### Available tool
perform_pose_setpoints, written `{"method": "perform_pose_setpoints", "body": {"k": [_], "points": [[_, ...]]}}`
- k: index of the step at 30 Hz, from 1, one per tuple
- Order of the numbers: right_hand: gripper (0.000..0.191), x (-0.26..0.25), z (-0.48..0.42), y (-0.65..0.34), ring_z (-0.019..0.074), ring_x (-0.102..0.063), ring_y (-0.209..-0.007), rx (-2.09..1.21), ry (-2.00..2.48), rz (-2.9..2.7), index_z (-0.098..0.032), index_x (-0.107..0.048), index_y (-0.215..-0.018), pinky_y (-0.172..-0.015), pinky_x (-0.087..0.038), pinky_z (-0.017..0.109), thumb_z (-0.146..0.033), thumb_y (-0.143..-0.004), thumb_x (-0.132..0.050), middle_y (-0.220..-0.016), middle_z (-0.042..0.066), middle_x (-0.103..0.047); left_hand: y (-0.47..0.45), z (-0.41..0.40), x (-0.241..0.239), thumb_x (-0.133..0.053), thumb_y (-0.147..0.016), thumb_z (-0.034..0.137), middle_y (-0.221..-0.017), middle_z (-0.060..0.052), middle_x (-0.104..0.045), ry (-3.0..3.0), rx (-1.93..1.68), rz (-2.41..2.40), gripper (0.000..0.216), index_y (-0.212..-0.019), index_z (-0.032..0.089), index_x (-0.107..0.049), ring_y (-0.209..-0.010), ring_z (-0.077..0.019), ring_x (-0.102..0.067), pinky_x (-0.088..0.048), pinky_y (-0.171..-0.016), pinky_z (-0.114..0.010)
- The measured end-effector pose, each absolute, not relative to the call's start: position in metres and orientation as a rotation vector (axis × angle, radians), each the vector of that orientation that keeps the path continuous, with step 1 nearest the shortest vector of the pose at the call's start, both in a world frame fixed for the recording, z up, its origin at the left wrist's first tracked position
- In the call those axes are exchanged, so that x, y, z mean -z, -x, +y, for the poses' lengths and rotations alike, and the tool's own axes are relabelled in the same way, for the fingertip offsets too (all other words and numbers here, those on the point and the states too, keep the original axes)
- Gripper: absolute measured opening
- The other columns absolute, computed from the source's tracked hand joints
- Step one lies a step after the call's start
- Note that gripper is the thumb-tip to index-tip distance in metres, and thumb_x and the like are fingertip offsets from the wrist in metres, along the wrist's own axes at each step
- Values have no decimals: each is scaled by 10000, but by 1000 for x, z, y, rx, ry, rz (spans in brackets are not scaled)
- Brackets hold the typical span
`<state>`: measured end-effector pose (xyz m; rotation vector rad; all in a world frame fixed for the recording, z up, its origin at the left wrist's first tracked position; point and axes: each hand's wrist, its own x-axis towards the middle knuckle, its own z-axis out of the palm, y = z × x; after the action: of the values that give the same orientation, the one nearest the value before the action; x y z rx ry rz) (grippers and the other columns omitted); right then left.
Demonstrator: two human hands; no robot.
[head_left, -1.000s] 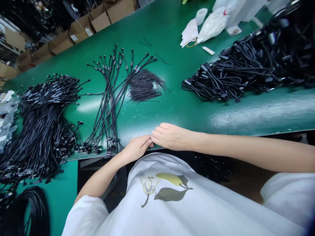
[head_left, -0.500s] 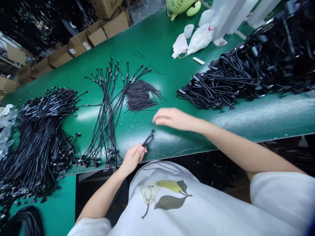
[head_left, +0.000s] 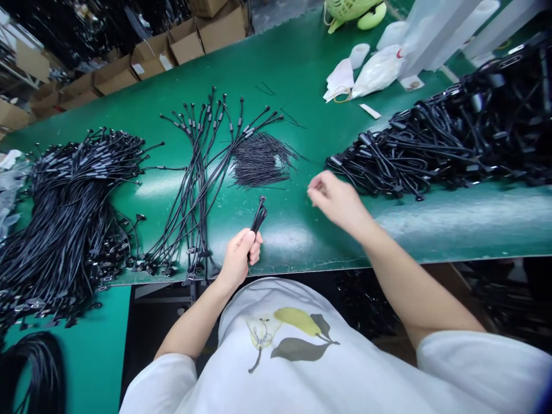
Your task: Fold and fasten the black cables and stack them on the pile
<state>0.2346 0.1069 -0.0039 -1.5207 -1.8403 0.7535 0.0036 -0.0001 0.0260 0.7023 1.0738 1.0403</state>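
Note:
My left hand (head_left: 240, 257) is closed around a short black cable piece (head_left: 259, 214) that sticks up from my fist over the near edge of the green table (head_left: 302, 224). My right hand (head_left: 334, 198) hovers above the table with its fingertips pinched together; what they hold, if anything, is too small to make out. It sits between a small heap of thin black ties (head_left: 260, 160) and a big pile of black cables (head_left: 448, 138) on the right.
A fanned row of black leads (head_left: 196, 184) lies left of my left hand, and a large bundle of cables (head_left: 69, 213) further left. White bags (head_left: 371, 69) and a green fan (head_left: 351, 8) stand at the back; cardboard boxes (head_left: 172, 46) beyond the table.
My hands, together at the table edge a second ago, have parted. The left raised the black piece upright; the right swung out to the right toward the big cable pile and pinched shut.

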Motion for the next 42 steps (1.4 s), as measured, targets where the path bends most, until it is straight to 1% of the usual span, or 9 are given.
{"method": "perform_pose_setpoints", "body": {"k": [3, 6, 13, 17, 20, 28, 37, 39, 42], "points": [[239, -2, 58, -204, 126, -573, -578, -1269, 1228, -1753, -168, -611, -1031, -555, -458, 267, -309, -865, -511, -829, 38, -646, -9, -1, -25, -640, -831, 493, -579, 76, -385, -704, -996, 987, 366, -941, 153, -563, -457, -44, -341, -263, -420, -168], [213, 1, 32, -178, 108, -560, -583, -1267, 1139, -1781, -162, -656, -940, -563, -451, 250, -292, -878, -498, -826, 32, -641, -11, -2, -22, -645, -833, 474, -614, 78, -407, -694, -976, 958, 445, -1150, 196, -502, -484, -60, -364, -287, -442, -173], [242, -5, 25, -164, 140, -526, -660, -403, 966, -2274, -158, -650, -845, -611, -395, 272, -209, -951, -439, -738, 40, -599, -2, -6, -13, -564, -875, 417, -711, 21, -522, -1070, -1050, 1234, 387, -1189, 196, -610, -570, -101, -424, -368, -547, -224], [289, -19, 34, -164, 176, -528, -777, 333, 538, -2560, -128, -652, -890, -673, -371, 322, -107, -950, -370, -900, 97, -639, 5, -5, -10, -556, -844, 234, -737, -6, -589, -1414, -995, 1395, 200, -980, 212, -702, -738, -148, -521, -403, -692, -236], [254, -32, 41, -166, 201, -533, -917, 536, 230, -2681, -114, -633, -950, -754, -383, 335, -105, -944, -379, -1048, 121, -621, 10, -4, -5, -535, -818, 218, -569, 31, -511, -1330, -837, 1360, 139, -812, 184, -670, -576, -121, -462, -359, -563, -221], [270, -55, 30, -161, 200, -478, -738, 817, 120, -2853, -144, -633, -905, -657, -337, 341, -93, -924, -369, -838, 85, -573, 12, -4, -14, -735, -654, 410, -489, 58, -441, -809, -757, 1044, 331, -651, 169, -507, -443, -64, -367, -269, -406, -182], [305, -52, 40, -159, 175, -421, -598, 736, -39, -3015, -167, -568, -710, -589, -260, 330, -36, -884, -353, -665, 52, -507, 13, -11, -17, -663, -725, 328, -512, 53, -449, -850, -641, 1042, 210, -689, 156, -549, -477, -67, -382, -306, -448, -189], [280, -46, 48, -159, 166, -432, -576, 534, 70, -3084, -155, -559, -719, -580, -244, 323, -84, -905, -362, -649, 56, -528, 10, -12, -19, -616, -729, 236, -625, 25, -549, -891, -670, 1066, 134, -830, 148, -624, -571, -89, -478, -398, -550, -211], [245, -38, 55, -154, 160, -465, -581, 111, 521, -3076, -126, -575, -773, -569, -220, 306, -156, -914, -377, -682, 82, -582, 3, -7, -16, -582, -731, 169, -1018, -38, -677, -932, -812, 1169, 411, -1137, 186, -640, -946, -164, -593, -449, -868, -287]]}}
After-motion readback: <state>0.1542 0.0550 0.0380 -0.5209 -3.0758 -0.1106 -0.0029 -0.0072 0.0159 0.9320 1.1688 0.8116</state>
